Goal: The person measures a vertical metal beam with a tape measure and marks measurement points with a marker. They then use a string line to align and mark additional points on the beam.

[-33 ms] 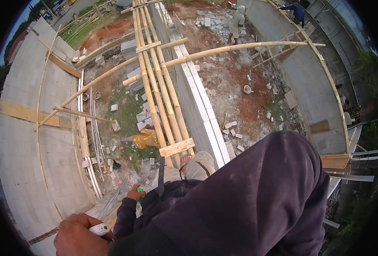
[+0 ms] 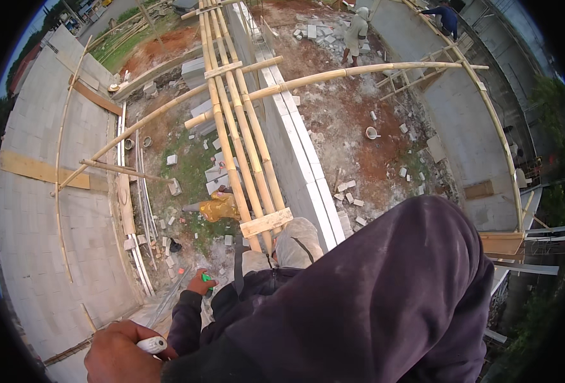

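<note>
At the lower left, my right hand (image 2: 119, 354) is closed around a white rounded cylinder (image 2: 152, 345) with small dark marks; only its end shows, so its kind is unclear. The dark right sleeve (image 2: 371, 287) bends across the lower part of the head view. Farther off, my left hand (image 2: 199, 283) grips a small green object (image 2: 208, 279), mostly hidden by the fingers. Below me, bamboo poles (image 2: 247, 147) lie side by side, with a short wooden crosspiece (image 2: 266, 222) over them near my light, dusty trousers (image 2: 292, 246).
A grey block wall (image 2: 301, 153) with a white top runs beside the poles. Far below lie rubble and loose blocks (image 2: 215, 172). A person in yellow (image 2: 220, 207) is beneath; one in pale clothes (image 2: 357, 35) stands far right, another in blue (image 2: 445, 19) beyond.
My left hand has shifted slightly up and left with the green object. My right hand has edged right. A bare foot seen earlier by the crosspiece is now covered by the trouser leg.
</note>
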The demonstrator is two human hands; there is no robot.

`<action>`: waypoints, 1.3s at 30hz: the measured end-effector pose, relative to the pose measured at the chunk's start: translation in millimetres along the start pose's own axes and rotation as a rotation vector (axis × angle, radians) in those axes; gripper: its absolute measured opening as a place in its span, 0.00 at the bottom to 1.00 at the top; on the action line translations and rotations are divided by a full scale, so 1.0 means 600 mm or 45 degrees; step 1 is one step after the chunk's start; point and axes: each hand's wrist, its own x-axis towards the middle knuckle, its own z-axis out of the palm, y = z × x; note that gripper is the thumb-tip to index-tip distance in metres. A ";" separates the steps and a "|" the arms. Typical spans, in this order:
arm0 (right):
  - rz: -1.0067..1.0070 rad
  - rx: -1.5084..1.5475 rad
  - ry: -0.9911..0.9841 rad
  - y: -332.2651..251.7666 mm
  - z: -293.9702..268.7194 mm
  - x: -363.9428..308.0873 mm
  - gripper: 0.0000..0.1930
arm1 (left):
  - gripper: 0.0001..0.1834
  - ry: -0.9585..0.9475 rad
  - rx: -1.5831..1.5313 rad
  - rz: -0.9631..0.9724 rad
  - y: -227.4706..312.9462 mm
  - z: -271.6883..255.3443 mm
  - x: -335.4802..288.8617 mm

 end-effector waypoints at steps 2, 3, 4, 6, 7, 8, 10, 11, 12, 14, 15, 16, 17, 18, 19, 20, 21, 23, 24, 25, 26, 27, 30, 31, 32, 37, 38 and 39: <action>0.012 0.005 -0.027 0.056 -0.036 0.034 0.03 | 0.47 0.063 -0.051 0.114 0.098 -0.102 0.047; 0.021 0.012 -0.041 0.087 -0.053 0.049 0.03 | 0.46 0.079 -0.081 0.169 0.138 -0.150 0.074; 0.026 0.022 -0.047 0.120 -0.069 0.066 0.03 | 0.46 0.116 -0.107 0.175 0.160 -0.199 0.096; 0.022 0.047 -0.043 0.191 -0.101 0.101 0.03 | 0.45 0.149 -0.070 0.216 0.191 -0.270 0.162; 0.029 0.044 -0.053 0.233 -0.121 0.118 0.03 | 0.44 0.226 -0.051 0.295 0.204 -0.297 0.205; 0.037 0.039 -0.061 0.279 -0.143 0.136 0.03 | 0.42 0.191 -0.041 0.234 0.217 -0.324 0.256; 0.026 0.046 -0.089 0.366 -0.195 0.180 0.03 | 0.36 0.191 -0.005 0.128 0.234 -0.357 0.316; 0.018 0.049 -0.100 0.408 -0.227 0.201 0.03 | 0.34 0.172 -0.001 0.081 0.247 -0.369 0.324; 0.013 0.040 -0.106 0.448 -0.265 0.226 0.03 | 0.31 0.146 0.004 0.044 0.274 -0.392 0.320; 0.036 0.037 -0.094 0.525 -0.334 0.268 0.03 | 0.26 0.139 -0.001 -0.044 0.360 -0.455 0.295; 0.050 0.037 -0.082 0.562 -0.358 0.287 0.03 | 0.23 0.163 0.027 -0.102 0.403 -0.497 0.286; 0.063 0.031 -0.078 0.596 -0.382 0.305 0.03 | 0.21 0.228 0.080 -0.195 0.439 -0.539 0.275; 0.082 0.011 -0.080 0.626 -0.408 0.322 0.03 | 0.18 0.391 0.215 -0.399 0.523 -0.606 0.211; 0.104 -0.005 -0.081 0.658 -0.432 0.336 0.03 | 0.18 0.386 0.252 -0.384 0.519 -0.604 0.244; 0.135 -0.029 -0.083 0.691 -0.459 0.351 0.03 | 0.18 0.415 0.272 -0.392 0.556 -0.633 0.264; 0.166 -0.056 -0.083 0.725 -0.484 0.363 0.03 | 0.17 0.379 0.219 -0.373 0.565 -0.654 0.296; 0.206 -0.090 -0.085 0.763 -0.506 0.376 0.03 | 0.17 0.268 0.097 -0.321 0.553 -0.668 0.343; 0.324 -0.124 -0.119 0.855 -0.543 0.397 0.03 | 0.16 0.174 -0.056 -0.267 0.493 -0.675 0.468; 0.310 -0.151 -0.066 0.913 -0.557 0.407 0.04 | 0.18 0.091 -0.099 -0.214 0.462 -0.666 0.543; 0.327 -0.178 0.020 0.973 -0.570 0.408 0.03 | 0.20 0.032 -0.122 -0.191 0.432 -0.658 0.613; 0.366 -0.195 0.011 1.041 -0.584 0.401 0.03 | 0.21 -0.007 -0.136 -0.174 0.405 -0.655 0.678; 0.423 -0.269 -0.025 1.115 -0.599 0.395 0.04 | 0.23 -0.038 -0.140 -0.162 0.388 -0.659 0.733; 0.751 -0.351 -0.106 1.334 -0.640 0.364 0.09 | 0.29 -0.063 -0.090 -0.065 0.418 -0.743 0.900; 0.986 -0.331 -0.192 1.404 -0.656 0.350 0.09 | 0.31 -0.060 -0.060 -0.017 0.452 -0.790 0.947; 1.162 -0.287 -0.187 1.464 -0.666 0.332 0.10 | 0.33 -0.063 -0.048 0.016 0.489 -0.845 0.982; 1.641 -0.104 0.198 1.669 -0.727 0.246 0.15 | 0.48 0.031 -0.116 0.045 0.716 -1.212 1.119; 1.637 -0.090 0.318 1.699 -0.739 0.238 0.15 | 0.46 0.037 -0.138 0.058 0.758 -1.281 1.141; 1.733 -0.074 0.391 1.731 -0.752 0.236 0.16 | 0.44 0.079 -0.167 0.112 0.799 -1.350 1.168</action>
